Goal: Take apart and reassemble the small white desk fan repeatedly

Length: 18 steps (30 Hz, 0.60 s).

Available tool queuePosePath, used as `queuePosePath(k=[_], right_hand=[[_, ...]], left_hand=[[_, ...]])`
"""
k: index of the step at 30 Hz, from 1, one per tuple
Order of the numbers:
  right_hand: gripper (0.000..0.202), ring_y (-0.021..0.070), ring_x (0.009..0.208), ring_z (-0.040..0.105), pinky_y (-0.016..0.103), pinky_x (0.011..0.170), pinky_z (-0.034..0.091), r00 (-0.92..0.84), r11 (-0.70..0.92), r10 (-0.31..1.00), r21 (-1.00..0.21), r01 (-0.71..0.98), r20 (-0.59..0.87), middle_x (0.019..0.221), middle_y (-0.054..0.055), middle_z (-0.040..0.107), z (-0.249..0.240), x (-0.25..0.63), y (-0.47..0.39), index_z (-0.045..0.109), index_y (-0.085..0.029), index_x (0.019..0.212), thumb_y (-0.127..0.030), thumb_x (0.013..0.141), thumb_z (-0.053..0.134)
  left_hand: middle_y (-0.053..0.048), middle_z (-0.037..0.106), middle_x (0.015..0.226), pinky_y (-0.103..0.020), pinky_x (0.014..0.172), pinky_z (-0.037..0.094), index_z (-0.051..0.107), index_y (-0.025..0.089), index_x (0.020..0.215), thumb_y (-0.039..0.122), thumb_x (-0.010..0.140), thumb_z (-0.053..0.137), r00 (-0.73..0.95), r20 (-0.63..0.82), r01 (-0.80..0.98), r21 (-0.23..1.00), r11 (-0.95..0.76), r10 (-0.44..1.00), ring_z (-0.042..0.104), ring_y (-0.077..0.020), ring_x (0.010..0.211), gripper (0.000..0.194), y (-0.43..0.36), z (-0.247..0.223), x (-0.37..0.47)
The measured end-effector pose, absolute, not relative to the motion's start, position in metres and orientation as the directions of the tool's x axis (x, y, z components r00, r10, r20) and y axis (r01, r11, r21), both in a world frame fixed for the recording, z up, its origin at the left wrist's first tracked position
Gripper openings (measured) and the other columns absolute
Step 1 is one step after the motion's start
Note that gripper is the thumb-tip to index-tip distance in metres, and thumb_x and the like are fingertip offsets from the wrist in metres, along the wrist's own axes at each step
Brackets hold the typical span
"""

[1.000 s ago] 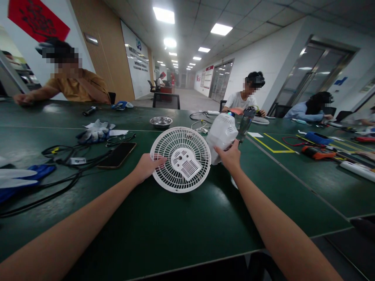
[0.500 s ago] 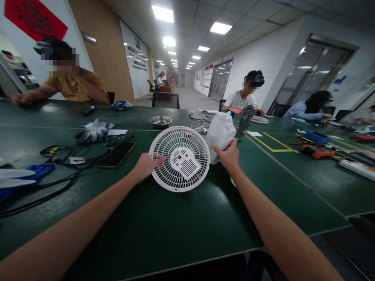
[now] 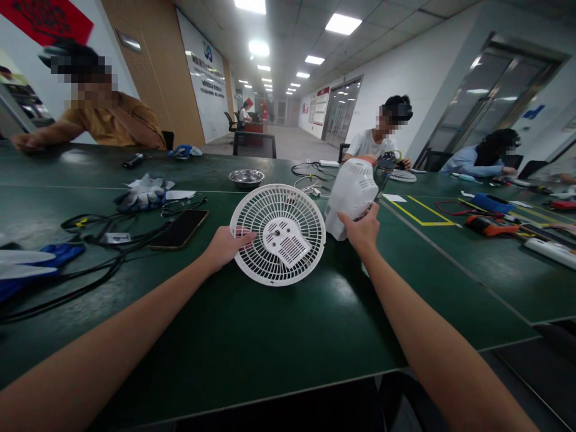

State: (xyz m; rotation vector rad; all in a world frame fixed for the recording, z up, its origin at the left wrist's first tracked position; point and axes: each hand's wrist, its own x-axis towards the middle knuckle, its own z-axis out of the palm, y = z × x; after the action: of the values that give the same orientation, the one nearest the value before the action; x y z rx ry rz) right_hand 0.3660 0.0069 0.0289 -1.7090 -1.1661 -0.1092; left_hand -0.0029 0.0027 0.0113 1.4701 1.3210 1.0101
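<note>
A round white fan grille (image 3: 286, 243) with a slotted centre plate is held tilted above the green table. My left hand (image 3: 228, 245) grips its left rim, the thumb on the near face and fingers seen through the bars. My right hand (image 3: 362, 229) is closed round the lower right side of a white plastic fan housing (image 3: 351, 193), which has vent slots near its top. The housing is apart from the grille, a little to its right. Part of my right hand's fingers is hidden behind the housing.
A metal bowl (image 3: 246, 177) sits behind the grille. Left are a phone (image 3: 180, 229), black cables and gloves (image 3: 143, 194). A dark bottle (image 3: 384, 170) stands behind the housing. Farther right lies an orange multimeter (image 3: 491, 225). Several people sit around the table (image 3: 252, 354).
The white housing and my right hand have moved right, widening the gap to the grille. The whole view has shifted slightly. Both hands keep their grips.
</note>
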Motion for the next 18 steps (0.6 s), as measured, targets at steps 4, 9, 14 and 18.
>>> queuePosePath(k=[4,9,14,18], right_hand=[[0.083,0.0359,0.104,0.067,0.050,0.093,0.049,0.606,-0.091,0.586,-0.699,0.709,0.538,0.117,0.017,0.068,0.033,0.382,0.007,0.041,-0.020,0.131,-0.056,0.065,0.076],[0.082,0.0371,0.109,0.065,0.052,0.097,0.047,0.662,-0.136,0.576,-0.743,0.655,0.478,0.120,0.018,0.066,0.031,0.392,0.008,0.040,-0.020,0.129,-0.052,0.062,0.078],[0.085,0.0359,0.115,0.062,0.052,0.100,0.045,0.629,-0.046,0.585,-0.754,0.655,0.511,0.126,0.018,0.062,0.028,0.399,0.016,0.036,-0.020,0.131,-0.045,0.061,0.079],[0.083,0.0320,0.116,0.063,0.050,0.099,0.047,0.573,0.088,0.542,-0.720,0.688,0.614,0.126,0.016,0.062,0.028,0.406,0.020,0.035,-0.021,0.134,-0.048,0.068,0.077]], left_hand=[[-0.005,0.075,0.080,-0.035,0.071,0.059,0.073,0.015,0.086,0.027,0.079,0.079,0.082,0.024,0.232,0.972,-0.043,0.996,0.072,-0.0192,0.070,0.015,0.006,0.007,-0.003],[-0.005,0.074,0.079,-0.036,0.072,0.059,0.072,0.015,0.087,0.025,0.079,0.079,0.093,0.043,0.190,0.980,-0.060,0.995,0.071,-0.0188,0.071,0.014,0.007,0.005,-0.003],[-0.005,0.074,0.079,-0.035,0.071,0.059,0.072,0.016,0.085,0.023,0.080,0.077,0.078,0.052,0.199,0.978,-0.066,0.996,0.070,-0.0180,0.069,0.010,0.000,0.013,0.000],[-0.007,0.074,0.081,-0.035,0.070,0.058,0.073,0.015,0.084,0.022,0.080,0.077,0.094,0.067,0.177,0.981,-0.083,0.993,0.069,-0.0177,0.070,0.009,0.001,0.011,-0.001]])
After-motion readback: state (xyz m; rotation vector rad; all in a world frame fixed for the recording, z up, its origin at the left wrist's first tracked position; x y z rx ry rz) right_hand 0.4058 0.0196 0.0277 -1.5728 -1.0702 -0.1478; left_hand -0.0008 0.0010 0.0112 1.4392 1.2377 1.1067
